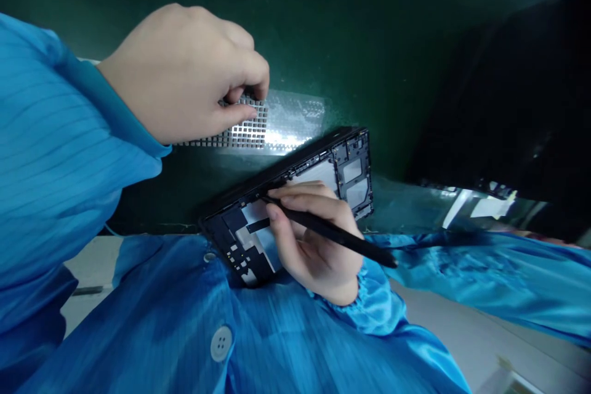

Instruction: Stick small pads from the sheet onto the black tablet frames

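My left hand is curled over a clear sheet of small grey square pads. Its thumb and bent forefinger close at the sheet's pads; whether a single pad sits between them is hidden. In my right hand is a pair of slim black tweezers, held like a pen. Their tip reaches the long inner edge of a black tablet-like device frame. This frame lies tilted at the table edge against my front, its inside with silver plates and black parts facing up. My right fingers cover its middle.
Beneath lies a dark green table mat. A bare stretch of clear film continues right of the pads. At the right, a large black object stands by small white pieces. Another person's blue sleeve reaches along the right edge.
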